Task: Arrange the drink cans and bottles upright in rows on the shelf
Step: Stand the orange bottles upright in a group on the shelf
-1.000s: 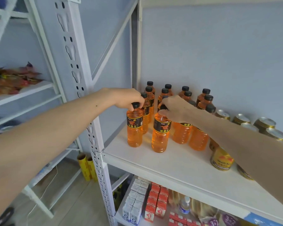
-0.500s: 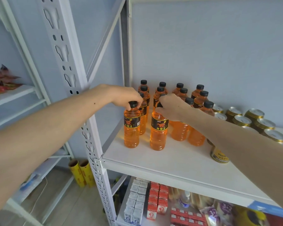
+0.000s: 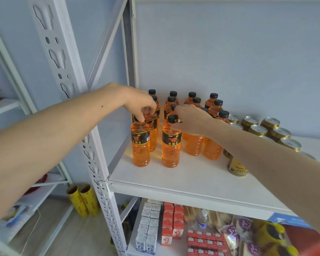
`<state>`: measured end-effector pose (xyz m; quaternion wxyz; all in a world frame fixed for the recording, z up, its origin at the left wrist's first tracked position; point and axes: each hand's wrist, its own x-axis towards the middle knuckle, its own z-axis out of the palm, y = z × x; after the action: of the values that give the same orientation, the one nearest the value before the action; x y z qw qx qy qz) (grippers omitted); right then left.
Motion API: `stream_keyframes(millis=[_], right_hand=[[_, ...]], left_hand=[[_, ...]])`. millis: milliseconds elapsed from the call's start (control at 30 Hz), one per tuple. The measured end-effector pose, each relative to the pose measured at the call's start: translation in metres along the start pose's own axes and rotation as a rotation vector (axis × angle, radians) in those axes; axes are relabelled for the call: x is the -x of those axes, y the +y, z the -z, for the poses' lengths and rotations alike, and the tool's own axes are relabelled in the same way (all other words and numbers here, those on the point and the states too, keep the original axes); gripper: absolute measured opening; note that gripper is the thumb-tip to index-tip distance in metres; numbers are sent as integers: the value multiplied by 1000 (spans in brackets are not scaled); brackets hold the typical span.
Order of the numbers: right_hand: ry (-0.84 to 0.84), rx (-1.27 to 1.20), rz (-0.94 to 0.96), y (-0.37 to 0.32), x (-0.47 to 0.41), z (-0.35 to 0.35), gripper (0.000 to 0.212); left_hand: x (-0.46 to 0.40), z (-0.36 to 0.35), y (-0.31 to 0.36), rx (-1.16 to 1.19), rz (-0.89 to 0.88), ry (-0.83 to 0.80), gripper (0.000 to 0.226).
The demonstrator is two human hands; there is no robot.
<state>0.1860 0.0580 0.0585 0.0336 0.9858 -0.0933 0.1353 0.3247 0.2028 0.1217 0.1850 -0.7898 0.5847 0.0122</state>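
Note:
Several orange drink bottles with black caps (image 3: 192, 100) stand upright in rows at the back left of the white shelf (image 3: 183, 182). Two more stand in front: the front-left bottle (image 3: 140, 145) and the front-right bottle (image 3: 171, 145). My left hand (image 3: 139, 104) reaches over the post and pinches the front-left bottle's cap from above. My right hand (image 3: 192, 121) grips the neck of the front-right bottle just below its exposed cap. Gold cans (image 3: 257, 130) stand upright in rows to the right, partly hidden by my right forearm. One gold can (image 3: 237, 168) stands alone nearer the front.
A perforated white upright post (image 3: 76, 85) and a diagonal brace (image 3: 107, 39) frame the shelf's left side. The lower shelf holds small cartons (image 3: 150, 226), red boxes (image 3: 172, 224) and snack packets (image 3: 248, 235). Two yellow rolls (image 3: 83, 202) stand on the floor.
My view has moved closer. Both hands stay on the two front bottles. My right hand has slipped from over the cap to the neck, uncovering the cap.

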Motion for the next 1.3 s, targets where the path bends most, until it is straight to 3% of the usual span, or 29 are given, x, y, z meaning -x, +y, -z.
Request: stream_keyframes(millis=[133,500,833,1033,1300], right_hand=[[27,9,-30,19,15,10,49],[-8,54,-291,115,118,39,34],[-87,96,-627,279,307,56,39],[-126,176,-747,373,426,84,38],[-140,203,-893,473,532,102,37]], left_hand=[[-6,19,9,-18,-19,23,35],[-86,92,116,-145,-253,201,32],[-200,153,340,-172,-562,262,38],[-252,192,488,-173,-664,275,37],[-320,232,631,-171,-789,270,37]])
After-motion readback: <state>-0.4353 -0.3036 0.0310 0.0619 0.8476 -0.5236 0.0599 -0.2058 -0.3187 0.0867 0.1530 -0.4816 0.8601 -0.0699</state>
